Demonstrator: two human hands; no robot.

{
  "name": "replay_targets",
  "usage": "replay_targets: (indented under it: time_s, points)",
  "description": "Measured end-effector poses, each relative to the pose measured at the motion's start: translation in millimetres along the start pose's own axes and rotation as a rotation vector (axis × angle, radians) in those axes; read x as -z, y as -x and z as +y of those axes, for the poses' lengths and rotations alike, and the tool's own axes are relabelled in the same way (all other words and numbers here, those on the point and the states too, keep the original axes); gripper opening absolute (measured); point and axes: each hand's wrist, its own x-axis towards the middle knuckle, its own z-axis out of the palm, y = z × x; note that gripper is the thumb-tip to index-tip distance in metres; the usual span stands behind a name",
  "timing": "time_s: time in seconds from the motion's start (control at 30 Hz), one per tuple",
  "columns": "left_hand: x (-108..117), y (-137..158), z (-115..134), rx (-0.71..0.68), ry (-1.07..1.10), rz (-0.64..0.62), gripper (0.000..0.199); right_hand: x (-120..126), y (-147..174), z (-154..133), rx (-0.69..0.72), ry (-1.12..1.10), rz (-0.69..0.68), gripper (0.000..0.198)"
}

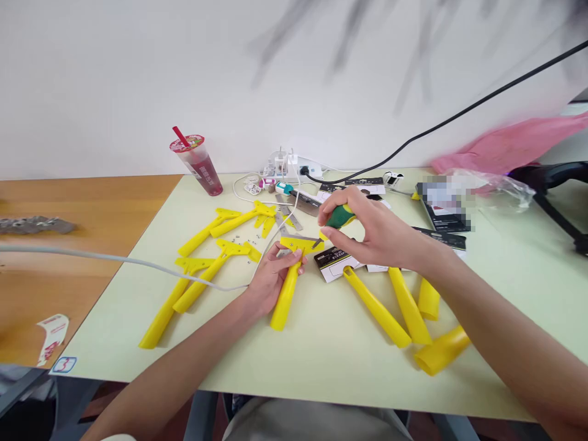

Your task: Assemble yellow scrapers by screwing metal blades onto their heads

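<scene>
My left hand [271, 275] is wrapped round a yellow scraper [286, 297], whose wide head with a metal blade points away from me. My right hand [362, 223] grips a screwdriver [340, 217] by its green and yellow handle. The screwdriver's tip reaches down to the right end of the scraper head; whether it sits in a screw I cannot tell. Several yellow scraper parts [202, 282] lie to the left of my left hand, with small loose screws [236, 239] and flat metal blades [291, 217] near them.
Several yellow handles [376, 306] and black-and-white cards [333, 263] lie at the right. Behind stand a cup with a red drink [204, 168] and a white power strip [310, 166]. A pale cable [138, 262] crosses in front of the left side. A pink bag [500, 147] is far right.
</scene>
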Motion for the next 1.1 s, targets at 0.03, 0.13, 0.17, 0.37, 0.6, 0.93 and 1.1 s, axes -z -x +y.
replay_targets:
  time_s: [0.03,0.13,0.17,0.37,0.6,0.93,1.1]
  points:
    - [0,0,0,0.0,0.005,0.004,0.044,1,0,-1,0.003,-0.039,-0.02,0.027]
    - [1,0,1,0.002,0.019,0.012,0.044,3,-1,-6,-0.017,-0.155,-0.031,0.031]
    - [0,0,2,0.0,0.026,0.01,0.043,2,-1,-7,-0.025,-0.165,-0.024,0.029]
    - [-1,2,2,-0.007,0.063,0.007,0.046,-4,1,-4,0.05,0.027,0.084,0.017]
    - [0,1,0,-0.001,0.055,0.001,0.043,0,1,-3,0.039,0.023,0.052,0.027]
    - [4,-1,-1,-0.021,0.064,-0.013,0.041,-7,2,0,0.091,0.081,0.099,0.015]
    - [6,-3,-2,-0.03,0.063,-0.023,0.041,-7,1,-2,0.059,-0.016,0.039,0.027]
